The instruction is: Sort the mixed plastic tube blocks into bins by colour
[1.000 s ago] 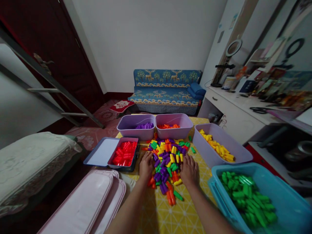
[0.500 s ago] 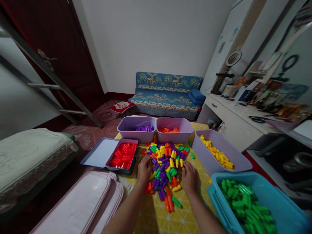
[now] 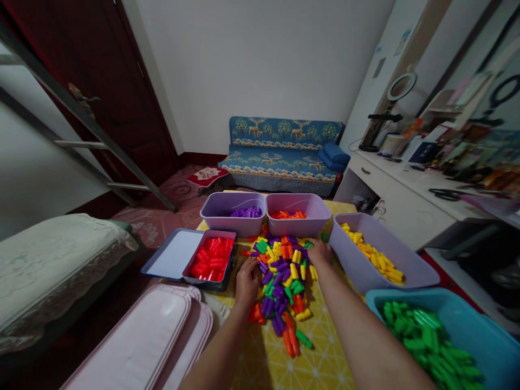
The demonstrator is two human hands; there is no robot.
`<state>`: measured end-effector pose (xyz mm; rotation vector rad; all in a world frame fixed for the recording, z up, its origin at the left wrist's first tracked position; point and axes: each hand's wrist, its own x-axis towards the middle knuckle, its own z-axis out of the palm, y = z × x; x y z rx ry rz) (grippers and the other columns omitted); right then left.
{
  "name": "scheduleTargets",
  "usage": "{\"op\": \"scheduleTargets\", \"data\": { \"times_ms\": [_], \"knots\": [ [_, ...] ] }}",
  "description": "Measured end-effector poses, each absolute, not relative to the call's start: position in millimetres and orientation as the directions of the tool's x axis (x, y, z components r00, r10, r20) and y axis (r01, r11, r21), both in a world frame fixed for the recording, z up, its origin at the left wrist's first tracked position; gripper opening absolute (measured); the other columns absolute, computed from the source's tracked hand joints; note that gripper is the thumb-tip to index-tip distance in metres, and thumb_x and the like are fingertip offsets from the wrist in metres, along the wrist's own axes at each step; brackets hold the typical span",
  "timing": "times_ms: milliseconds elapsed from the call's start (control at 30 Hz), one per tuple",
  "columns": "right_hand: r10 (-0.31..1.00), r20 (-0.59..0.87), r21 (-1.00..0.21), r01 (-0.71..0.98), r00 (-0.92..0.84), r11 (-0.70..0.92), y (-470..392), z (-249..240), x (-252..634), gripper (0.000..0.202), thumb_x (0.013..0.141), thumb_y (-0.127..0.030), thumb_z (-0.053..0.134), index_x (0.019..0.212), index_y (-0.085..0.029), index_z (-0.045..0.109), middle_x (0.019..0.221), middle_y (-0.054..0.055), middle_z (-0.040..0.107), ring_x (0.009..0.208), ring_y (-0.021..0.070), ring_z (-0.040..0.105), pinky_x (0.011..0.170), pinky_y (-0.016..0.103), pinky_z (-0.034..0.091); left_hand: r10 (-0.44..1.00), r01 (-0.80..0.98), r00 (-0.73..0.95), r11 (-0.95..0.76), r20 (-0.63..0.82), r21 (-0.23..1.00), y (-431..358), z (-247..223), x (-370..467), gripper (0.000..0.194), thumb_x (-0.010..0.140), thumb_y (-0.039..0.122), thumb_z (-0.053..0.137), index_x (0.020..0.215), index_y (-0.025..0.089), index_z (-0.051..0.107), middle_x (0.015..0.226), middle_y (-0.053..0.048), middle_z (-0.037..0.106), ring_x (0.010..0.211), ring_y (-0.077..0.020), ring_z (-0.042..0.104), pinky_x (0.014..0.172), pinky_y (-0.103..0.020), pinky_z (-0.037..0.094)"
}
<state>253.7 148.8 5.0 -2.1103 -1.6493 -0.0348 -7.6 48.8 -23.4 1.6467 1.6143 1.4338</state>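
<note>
A mixed pile of small plastic pieces [image 3: 280, 276] in purple, yellow, green, orange and red lies on a table with a yellow patterned cloth [image 3: 292, 374]. At the pile's left edge rests my left hand [image 3: 247, 279], its fingers loosely bent and apart, touching the nearest pieces. My right hand [image 3: 320, 252] reaches to the far right of the pile. Its fingertips are at a green piece [image 3: 309, 245]; whether they grip it is hard to see. Near the front of the pile lie orange pieces [image 3: 290, 341] and one green piece [image 3: 304, 339].
Around the pile stand bins of purple pieces [image 3: 247, 212], orange pieces [image 3: 287, 215], yellow pieces [image 3: 377, 255] and green pieces [image 3: 434, 344]. An open case [image 3: 173, 254] holds red pieces [image 3: 212, 259]. Pale pink lids [image 3: 142, 330] are stacked at left. Beyond is a blue sofa [image 3: 280, 157].
My right hand has moved forward from the pile's right side to its far right corner. My left hand stays at the left edge. The whole view has shifted slightly.
</note>
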Motion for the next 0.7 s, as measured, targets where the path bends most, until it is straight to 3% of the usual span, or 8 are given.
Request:
{"op": "scheduleTargets", "data": {
  "times_ms": [167, 267, 433, 700],
  "knots": [
    [0.936, 0.143, -0.381, 0.891, 0.322, -0.248, 140, 7, 259, 0.044, 0.077, -0.018, 0.048, 0.113, -0.028, 0.072, 0.111, 0.009, 0.068, 0.097, 0.0222, 0.063, 0.088, 0.038, 0.044, 0.907, 0.483, -0.202, -0.236, 0.370, 0.843, 48, -22, -7, 0.044, 0.072, -0.002, 0.047, 0.100, 0.019, 0.074, 0.116, -0.010, 0.071, 0.116, -0.0237, 0.063, 0.105, -0.045, 0.048],
    [0.926, 0.150, -0.423, 0.869, 0.346, -0.257, 123, 7, 254, 0.040, 0.076, -0.018, 0.053, 0.108, -0.030, 0.072, 0.110, 0.008, 0.069, 0.096, 0.0213, 0.063, 0.085, 0.035, 0.045, 0.903, 0.474, -0.206, -0.244, 0.376, 0.846, 48, -22, -6, 0.041, 0.074, 0.001, 0.047, 0.098, 0.019, 0.073, 0.114, -0.010, 0.072, 0.115, -0.0233, 0.064, 0.104, -0.045, 0.049],
    [0.887, 0.157, -0.561, 0.778, 0.434, -0.282, 101, 1, 243, 0.026, 0.076, -0.019, 0.051, 0.087, -0.026, 0.074, 0.087, 0.006, 0.073, 0.083, 0.0203, 0.066, 0.075, 0.031, 0.049, 0.898, 0.459, -0.215, -0.254, 0.384, 0.851, 48, -23, -5, 0.037, 0.075, 0.004, 0.048, 0.097, 0.019, 0.073, 0.112, -0.010, 0.072, 0.113, -0.0236, 0.065, 0.104, -0.045, 0.048],
    [0.826, 0.217, -0.803, 0.576, 0.521, -0.152, 66, -15, 236, 0.025, 0.068, -0.021, 0.055, 0.087, -0.019, 0.070, 0.097, 0.012, 0.074, 0.093, 0.0237, 0.068, 0.085, 0.034, 0.051, 0.892, 0.481, -0.200, -0.271, 0.406, 0.834, 48, -24, -5, 0.036, 0.076, 0.007, 0.047, 0.098, 0.019, 0.073, 0.111, -0.010, 0.073, 0.113, -0.0244, 0.065, 0.105, -0.046, 0.047]
  ]
}}
